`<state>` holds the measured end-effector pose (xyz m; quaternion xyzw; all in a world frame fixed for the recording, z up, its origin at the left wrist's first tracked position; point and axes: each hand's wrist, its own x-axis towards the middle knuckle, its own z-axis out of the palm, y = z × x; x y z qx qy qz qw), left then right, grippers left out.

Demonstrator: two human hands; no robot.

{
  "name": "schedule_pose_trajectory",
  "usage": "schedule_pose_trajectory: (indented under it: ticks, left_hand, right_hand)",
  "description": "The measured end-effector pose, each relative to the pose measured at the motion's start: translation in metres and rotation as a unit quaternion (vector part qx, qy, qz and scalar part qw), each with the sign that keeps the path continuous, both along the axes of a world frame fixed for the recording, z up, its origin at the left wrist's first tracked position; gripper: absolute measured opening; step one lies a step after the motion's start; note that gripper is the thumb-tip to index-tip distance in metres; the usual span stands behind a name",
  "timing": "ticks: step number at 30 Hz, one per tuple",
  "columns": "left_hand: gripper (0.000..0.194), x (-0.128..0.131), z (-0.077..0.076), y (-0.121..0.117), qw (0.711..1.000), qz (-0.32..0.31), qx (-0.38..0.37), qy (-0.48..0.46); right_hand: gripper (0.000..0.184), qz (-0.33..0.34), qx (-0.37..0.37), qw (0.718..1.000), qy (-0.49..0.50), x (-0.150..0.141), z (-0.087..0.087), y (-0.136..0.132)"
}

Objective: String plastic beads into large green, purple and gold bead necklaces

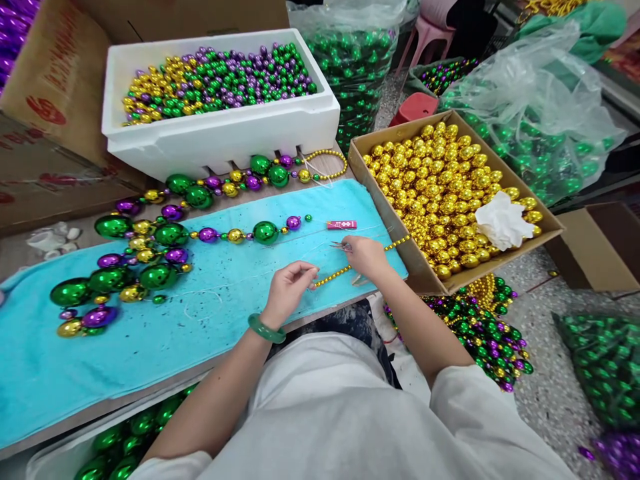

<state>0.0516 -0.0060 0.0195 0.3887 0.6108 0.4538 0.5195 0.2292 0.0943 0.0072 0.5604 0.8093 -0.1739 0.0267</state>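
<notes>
My left hand, with a green bangle at the wrist, pinches the end of a string of small gold beads. That string runs under my right hand and on to the cardboard box of gold beads. My right hand is closed round small metal scissors, whose tips point left. Just beyond lies a small red packet. A garland of green, purple and gold beads is spread on the blue towel, its thread trailing toward my hands.
A white foam box of mixed beads stands at the back. The cardboard box on the right holds gold beads and a crumpled white tissue. Bead strands hang below it. Bags of green beads stand behind.
</notes>
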Motion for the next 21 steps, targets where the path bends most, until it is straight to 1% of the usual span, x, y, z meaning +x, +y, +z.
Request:
schedule_pose_trajectory:
  ticks: [3, 5, 6, 8, 10, 11, 13, 15, 16, 18, 19, 21]
  left_hand:
    - [0.026, -0.002, -0.001, -0.001, 1.0, 0.004, 0.006, 0.006]
    - [0.025, -0.004, -0.002, -0.001, 1.0, 0.008, 0.014, 0.013]
    - [0.025, -0.005, -0.003, 0.0, 1.0, 0.009, 0.018, 0.017]
    - [0.024, -0.008, -0.004, 0.0, 0.999, 0.014, 0.024, 0.03]
    - [0.022, -0.01, -0.006, 0.001, 0.998, 0.026, 0.03, 0.043]
    - [0.021, -0.011, -0.007, 0.001, 0.998, 0.033, 0.034, 0.048]
    - [0.02, -0.012, -0.009, 0.002, 0.997, 0.043, 0.037, 0.053]
    - [0.019, -0.011, -0.011, 0.003, 0.997, 0.044, 0.041, 0.052]
    - [0.018, -0.011, -0.013, 0.004, 0.997, 0.044, 0.044, 0.052]
    - [0.017, -0.01, -0.015, 0.005, 0.996, 0.044, 0.054, 0.051]
    - [0.016, -0.009, -0.016, 0.005, 0.996, 0.045, 0.061, 0.05]
    - [0.016, -0.008, -0.017, 0.006, 0.995, 0.044, 0.074, 0.048]
  right_hand:
    - [0.028, -0.01, -0.011, 1.0, 0.011, -0.004, -0.005, 0.005]
    - [0.024, -0.036, -0.028, 0.997, 0.063, 0.002, 0.001, 0.007]
    - [0.022, -0.048, -0.043, 0.992, 0.11, 0.008, 0.008, 0.006]
    - [0.016, -0.064, -0.077, 0.966, 0.237, 0.028, 0.03, -0.001]
    - [0.016, -0.076, -0.102, 0.925, 0.359, 0.055, 0.061, -0.014]
    - [0.017, -0.088, -0.104, 0.909, 0.395, 0.07, 0.077, -0.023]
    - [0.019, -0.135, -0.094, 0.892, 0.422, 0.099, 0.108, -0.043]
    - [0.023, -0.174, -0.061, 0.879, 0.439, 0.127, 0.132, -0.063]
    - [0.026, -0.185, -0.041, 0.873, 0.449, 0.14, 0.141, -0.072]
    - [0.032, -0.184, -0.014, 0.863, 0.47, 0.16, 0.151, -0.088]
    - [0.033, -0.177, -0.011, 0.861, 0.477, 0.168, 0.153, -0.094]
    - [0.028, -0.164, -0.019, 0.865, 0.474, 0.178, 0.153, -0.101]
